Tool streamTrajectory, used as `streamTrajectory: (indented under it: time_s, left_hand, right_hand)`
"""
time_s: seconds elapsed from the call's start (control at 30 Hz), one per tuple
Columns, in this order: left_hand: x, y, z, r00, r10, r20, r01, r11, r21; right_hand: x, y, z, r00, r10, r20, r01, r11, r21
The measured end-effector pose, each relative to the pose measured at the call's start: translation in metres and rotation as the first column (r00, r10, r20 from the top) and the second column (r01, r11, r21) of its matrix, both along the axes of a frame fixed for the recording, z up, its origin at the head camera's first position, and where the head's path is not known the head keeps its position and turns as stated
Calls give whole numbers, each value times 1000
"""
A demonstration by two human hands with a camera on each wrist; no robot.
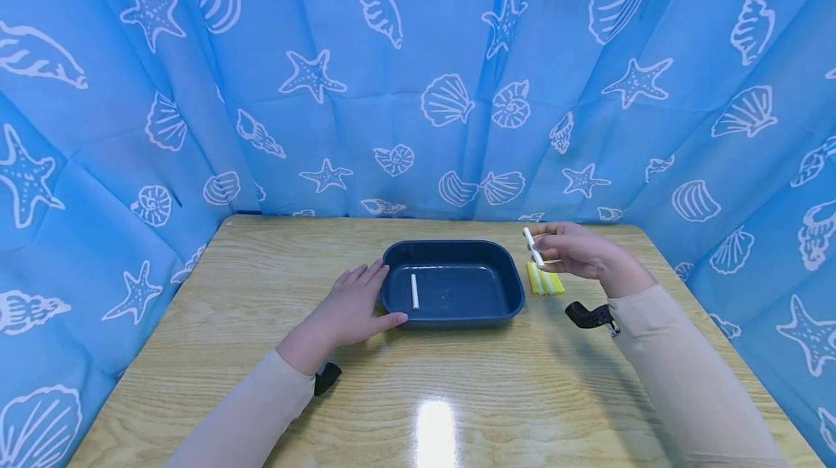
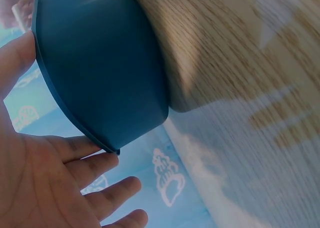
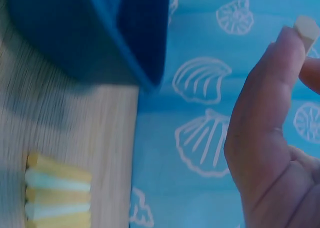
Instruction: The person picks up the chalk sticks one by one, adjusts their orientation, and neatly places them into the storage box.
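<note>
White stick (image 1: 533, 249) in the right hand (image 1: 578, 252) was up off the table (image 1: 274, 279), to the right of the dark blue tray (image 1: 457, 295). Seen from the head, it slanted, its near end toward the left, far part of the row of yellow and white sticks (image 1: 551, 284). The right thumb and fingertips pinched it, the gap between them only as wide as the stick itself. The left hand (image 1: 353, 306) was spread at the tray's left end, thumb on the near corner of the rim and fingertips at the far one; it touched the tray rather than wrapping round it. Inside, toward the left, lay a second white stick (image 1: 414, 292), pointing from near to far.

Carrying the held piece well probably called for a light pinch, since so thin a stick, chalk-like in look, might snap or slip. A path over the row and the right rim needed enough height to knock neither. Steady, gentle pressure from the left fingers seemed enough to stop the tray sliding. Any lowering was best done slowly, without a drop, and clear of the stick inside.
</note>
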State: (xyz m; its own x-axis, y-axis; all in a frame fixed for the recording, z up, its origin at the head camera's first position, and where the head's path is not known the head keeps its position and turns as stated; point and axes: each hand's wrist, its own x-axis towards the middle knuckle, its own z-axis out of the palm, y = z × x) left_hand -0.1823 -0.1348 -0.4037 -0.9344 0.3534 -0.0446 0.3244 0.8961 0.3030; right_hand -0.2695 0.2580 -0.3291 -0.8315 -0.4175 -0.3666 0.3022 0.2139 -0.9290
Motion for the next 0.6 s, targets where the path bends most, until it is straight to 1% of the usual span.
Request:
streamTrajectory:
  time_s: [0.13, 0.37, 0.5, 0.6]
  left_hand:
    - [1, 0, 2, 1000, -5, 6, 5, 1000, 3]
    - [1, 1, 1, 1000, -2, 8, 2, 1000, -2]
    - [1, 1, 1, 1000, 4, 6, -4, 1000, -6]
    - [2, 1, 1, 1000, 7, 1, -7, 1000, -4]
  right_hand:
    - [-2, -13, 5, 999, 15, 29, -14, 999, -33]
    - [-9, -38, 8, 998, 42, 49, -41, 999, -27]
    - [-13, -53, 9, 994, 65, 82, -62, 997, -48]
    - [-14, -63, 10, 992, 81, 94, -77, 996, -45]
